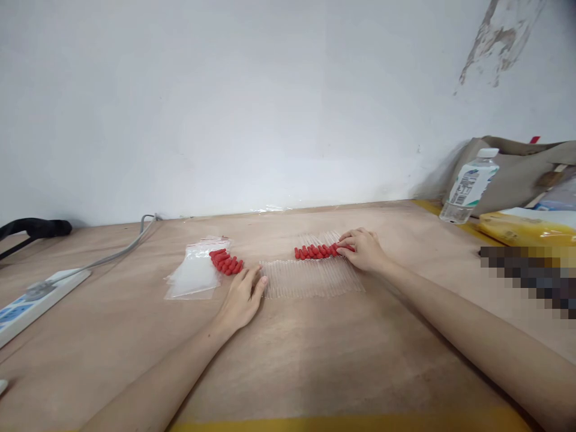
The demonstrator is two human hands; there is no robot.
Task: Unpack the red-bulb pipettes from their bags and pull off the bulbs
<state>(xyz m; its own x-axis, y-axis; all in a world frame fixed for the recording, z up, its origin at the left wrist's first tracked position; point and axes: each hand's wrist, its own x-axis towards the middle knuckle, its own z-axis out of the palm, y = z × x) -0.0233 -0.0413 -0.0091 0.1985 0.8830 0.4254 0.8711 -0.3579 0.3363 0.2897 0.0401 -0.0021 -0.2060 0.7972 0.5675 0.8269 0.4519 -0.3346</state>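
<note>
A row of thin clear tubes (310, 279) lies side by side on the wooden table. Just behind it is a row of red rubber bulbs (315, 251), with more clear tubes (315, 240) stretching away from them, like droppers. My right hand (362, 249) is at the right end of this row, its thumb and fingers closed on a red bulb there. Beside the left end of the front tubes rests my left hand (243, 297), fingers loosely stretched and apart, holding nothing visible. A small pile of red bulbs (225, 261) is just beyond its fingertips, partly over clear zip bags (193, 273).
At left are a white power strip (67, 279) with a grey cable (121, 255) and a black curved object (36, 228). A water bottle (470, 186), a beige bag (513, 162) and a yellow package (526, 228) stand at right. A white wall (270, 108) rises behind.
</note>
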